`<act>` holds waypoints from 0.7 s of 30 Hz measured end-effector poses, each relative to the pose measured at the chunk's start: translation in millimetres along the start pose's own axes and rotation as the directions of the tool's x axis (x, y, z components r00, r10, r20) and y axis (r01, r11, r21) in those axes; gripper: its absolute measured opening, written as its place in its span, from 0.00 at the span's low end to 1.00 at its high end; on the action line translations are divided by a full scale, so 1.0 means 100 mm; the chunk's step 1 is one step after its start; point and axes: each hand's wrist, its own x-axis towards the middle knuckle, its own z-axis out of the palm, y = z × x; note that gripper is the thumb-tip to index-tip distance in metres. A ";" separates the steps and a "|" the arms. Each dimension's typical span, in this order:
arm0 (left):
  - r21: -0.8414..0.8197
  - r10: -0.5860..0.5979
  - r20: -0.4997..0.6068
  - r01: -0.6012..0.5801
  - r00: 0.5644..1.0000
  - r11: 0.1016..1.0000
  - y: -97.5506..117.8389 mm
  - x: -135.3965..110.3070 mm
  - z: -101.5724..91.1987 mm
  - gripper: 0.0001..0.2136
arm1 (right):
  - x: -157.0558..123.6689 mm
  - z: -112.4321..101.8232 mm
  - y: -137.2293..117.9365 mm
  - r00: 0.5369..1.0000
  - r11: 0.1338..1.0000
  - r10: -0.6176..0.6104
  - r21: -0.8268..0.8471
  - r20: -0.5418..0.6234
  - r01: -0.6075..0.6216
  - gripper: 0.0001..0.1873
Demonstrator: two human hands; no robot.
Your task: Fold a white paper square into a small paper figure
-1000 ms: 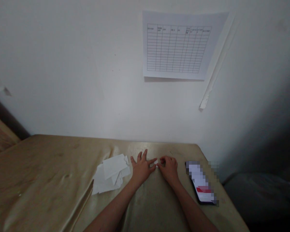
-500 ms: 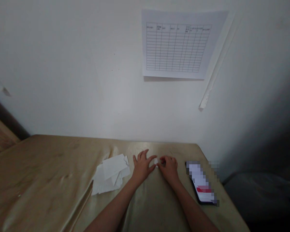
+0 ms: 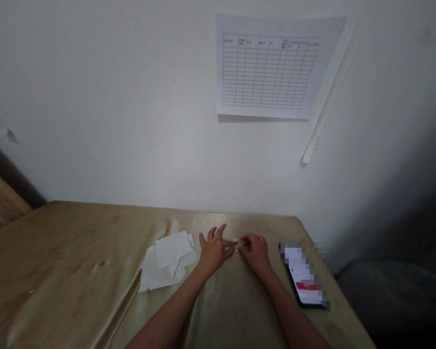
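Note:
A small piece of white paper [image 3: 236,240] lies between my two hands on the covered table, partly hidden by fingertips. My left hand [image 3: 215,249] has its thumb and index finger closed at the paper's left side, while its other fingers spread upward. From the right, my right hand [image 3: 255,249] pinches the paper's edge with thumb and index finger, its remaining fingers curled. Left of my left hand lies a loose pile of torn white paper sheets [image 3: 170,254], overlapping one another.
A phone [image 3: 305,281] with a lit, partly blurred screen lies right of my right forearm. The table [image 3: 83,252] wears a wrinkled gold-brown cover. On the white wall behind hangs a printed grid sheet [image 3: 265,72], beside a white strip [image 3: 327,97]. Something dark stands at the lower right.
My left index finger has come down and inward over the small paper, closing toward the thumb and covering more of it. My right hand has barely moved.

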 end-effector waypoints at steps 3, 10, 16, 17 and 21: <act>0.009 -0.019 0.031 0.019 0.999 1.000 -0.02 0.03 -0.02 0.14 | 0.00 -0.01 -0.01 1.000 1.000 0.011 0.023 0.022 -0.011 0.14; 0.046 -0.021 0.079 0.017 0.997 0.999 -0.08 0.08 -0.02 0.20 | 0.01 -0.01 -0.02 0.999 0.999 0.031 0.021 0.033 -0.032 0.15; 0.104 0.018 0.075 -0.025 0.997 0.994 -0.09 0.05 0.02 0.23 | 0.03 -0.04 0.00 0.997 1.000 0.017 0.014 0.075 -0.018 0.15; 0.106 0.023 0.071 -0.030 0.997 0.994 -0.09 0.05 0.02 0.23 | 0.03 -0.05 0.01 0.997 1.000 0.007 0.017 0.081 -0.009 0.15; 0.084 0.044 0.052 -0.049 0.998 0.995 -0.07 0.05 0.02 0.23 | 0.03 -0.07 0.04 0.994 0.999 -0.044 0.024 0.101 0.042 0.15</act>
